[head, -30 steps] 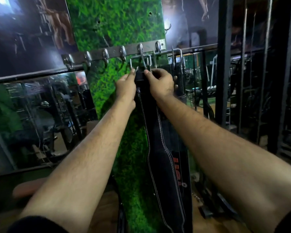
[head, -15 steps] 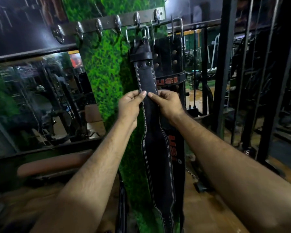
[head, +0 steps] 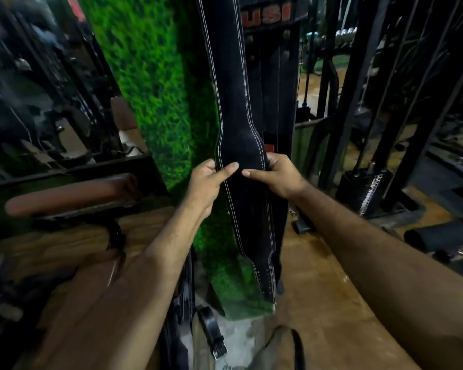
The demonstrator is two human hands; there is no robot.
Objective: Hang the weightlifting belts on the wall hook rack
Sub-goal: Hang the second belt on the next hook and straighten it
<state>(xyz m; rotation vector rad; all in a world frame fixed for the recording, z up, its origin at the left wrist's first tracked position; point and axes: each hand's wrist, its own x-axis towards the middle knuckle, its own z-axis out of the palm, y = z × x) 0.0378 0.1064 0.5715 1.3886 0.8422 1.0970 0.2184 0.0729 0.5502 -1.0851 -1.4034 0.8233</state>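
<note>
A black weightlifting belt (head: pixel 231 84) with white stitching hangs straight down in front of the green grass-covered wall panel (head: pixel 155 76). My left hand (head: pixel 207 180) pinches its left edge at the wide middle part, thumb across the front. My right hand (head: pixel 274 174) grips the right edge at the same height. Behind it hangs a second black belt (head: pixel 271 49) with red letters. The hook rack is out of frame above.
A brown padded bench (head: pixel 67 192) stands at the left, below a mirror. Black steel machine frames (head: pixel 358 89) rise at the right. Another belt with a metal buckle (head: pixel 213 332) lies on the wooden floor near my feet.
My hands slid down the hanging belt from its top at the hooks to its wide middle. The view tilted downward, so the rack left the frame.
</note>
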